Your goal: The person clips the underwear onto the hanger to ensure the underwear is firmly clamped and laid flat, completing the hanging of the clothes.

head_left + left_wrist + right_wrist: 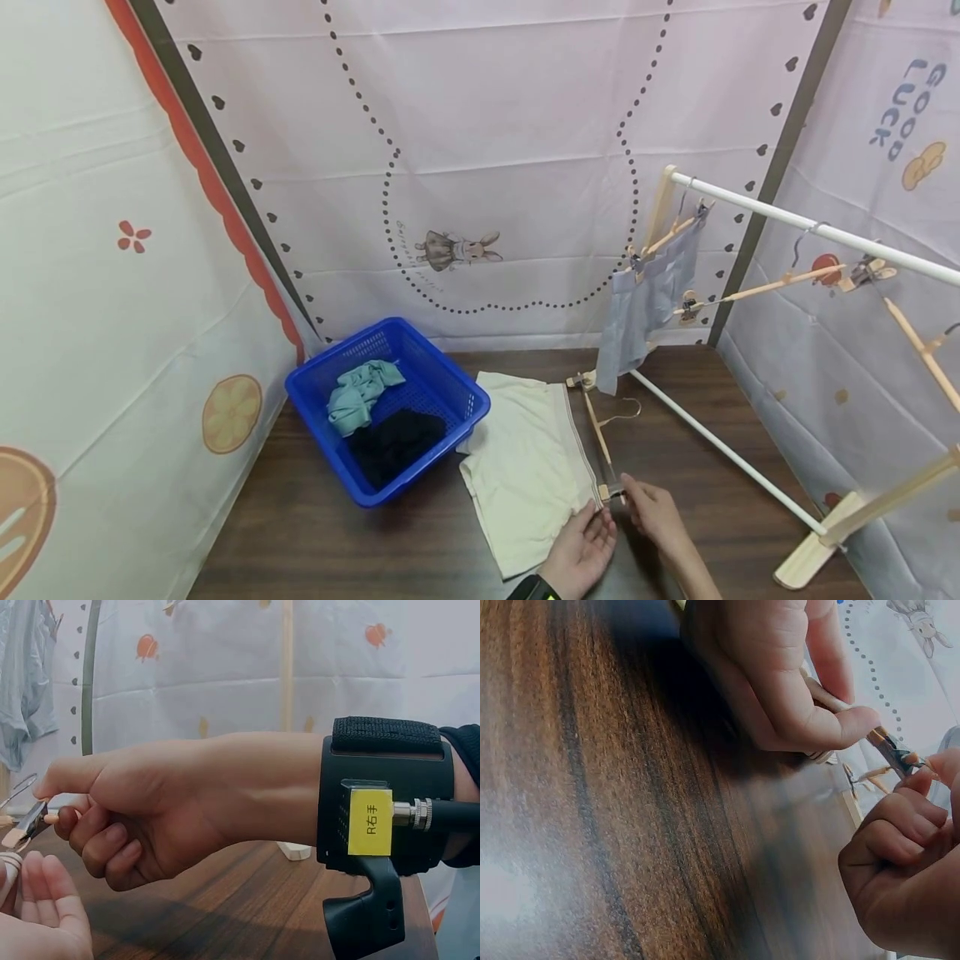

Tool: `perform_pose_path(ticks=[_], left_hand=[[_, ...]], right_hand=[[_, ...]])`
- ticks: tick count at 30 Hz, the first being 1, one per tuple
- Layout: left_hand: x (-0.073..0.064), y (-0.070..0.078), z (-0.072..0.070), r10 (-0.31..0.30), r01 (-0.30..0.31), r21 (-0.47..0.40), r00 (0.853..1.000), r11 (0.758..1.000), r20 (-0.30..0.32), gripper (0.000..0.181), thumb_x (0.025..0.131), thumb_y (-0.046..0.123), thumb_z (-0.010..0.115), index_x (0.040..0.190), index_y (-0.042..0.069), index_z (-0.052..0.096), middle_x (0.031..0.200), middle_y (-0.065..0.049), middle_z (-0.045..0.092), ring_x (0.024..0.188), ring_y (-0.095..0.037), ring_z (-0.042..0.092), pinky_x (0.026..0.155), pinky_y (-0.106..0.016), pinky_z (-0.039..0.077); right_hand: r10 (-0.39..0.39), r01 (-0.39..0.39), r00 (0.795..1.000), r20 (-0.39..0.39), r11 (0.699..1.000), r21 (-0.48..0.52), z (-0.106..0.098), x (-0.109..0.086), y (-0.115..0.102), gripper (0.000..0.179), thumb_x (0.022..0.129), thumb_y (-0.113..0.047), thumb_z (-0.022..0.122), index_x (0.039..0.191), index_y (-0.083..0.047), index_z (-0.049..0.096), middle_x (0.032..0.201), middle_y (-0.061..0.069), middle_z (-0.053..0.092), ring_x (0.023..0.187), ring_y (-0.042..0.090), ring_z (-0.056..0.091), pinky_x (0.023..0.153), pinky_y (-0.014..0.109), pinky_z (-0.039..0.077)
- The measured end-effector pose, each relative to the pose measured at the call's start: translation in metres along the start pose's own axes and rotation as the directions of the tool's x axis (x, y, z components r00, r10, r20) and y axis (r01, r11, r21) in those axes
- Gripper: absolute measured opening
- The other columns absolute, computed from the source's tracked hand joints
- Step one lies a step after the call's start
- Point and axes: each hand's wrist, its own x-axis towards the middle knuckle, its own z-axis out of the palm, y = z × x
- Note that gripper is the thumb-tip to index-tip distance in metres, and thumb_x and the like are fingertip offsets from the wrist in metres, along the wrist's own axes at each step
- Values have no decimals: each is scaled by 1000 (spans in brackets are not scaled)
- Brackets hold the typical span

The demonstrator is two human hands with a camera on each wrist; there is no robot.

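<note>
Cream shorts (525, 467) lie flat with their waistband toward a wooden clip hanger (597, 429). At the near corner of that waistband, my left hand (583, 550) pinches the cloth between thumb and fingers, seen closer in the right wrist view (772, 682). My right hand (660, 517) squeezes the hanger's near clip (611, 493) between thumb and index finger, the other fingers curled in. In the left wrist view the clip (28, 829) sits right above the waistband edge. The hanger's far clip (581, 381) is at the waistband's other end.
Left of the shorts stands a blue basket (382, 333) holding a teal cloth (363, 396) and a black cloth (397, 446). A drying rack (825, 233) on the right carries grey-blue shorts (648, 292) and bare clip hangers (780, 283). Printed cloth walls surround the wooden table (315, 533).
</note>
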Motion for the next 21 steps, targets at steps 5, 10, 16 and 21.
perform_pose_path(ticks=[5, 10, 16, 21], left_hand=[[1, -1, 0, 26, -26, 10, 1000, 1000, -16, 12, 100, 13, 63, 105, 3, 59, 93, -2, 63, 90, -11, 60, 89, -23, 52], [4, -5, -2, 43, -42, 45, 999, 998, -33, 15, 99, 12, 65, 108, 4, 57, 94, -1, 63, 90, -10, 57, 88, -23, 50], [5, -5, 0, 95, -90, 73, 994, 993, -55, 23, 95, 13, 70, 110, 5, 54, 94, -2, 62, 85, -10, 55, 85, -24, 49], [5, -6, -4, 107, -98, 123, 992, 988, -66, 31, 94, 12, 71, 114, 3, 48, 93, -2, 63, 82, -10, 54, 81, -24, 48]], right_hand=[[-23, 23, 999, -31, 1000, -5, 1, 3, -1, 45, 106, -37, 53, 75, -5, 57, 59, -4, 43, 53, 12, 39, 49, 23, 32], [-59, 57, 996, -60, 998, -25, 5, 3, -1, 45, 106, -32, 54, 71, -3, 57, 58, -3, 44, 54, 13, 40, 50, 24, 32], [-87, 82, 994, -67, 994, -70, 10, 9, -2, 44, 105, -32, 55, 69, -7, 55, 57, -4, 41, 54, 13, 39, 50, 25, 31], [-86, 78, 994, -68, 992, -103, 15, 6, -3, 42, 105, -30, 55, 70, -7, 56, 59, -4, 40, 55, 13, 38, 51, 25, 30]])
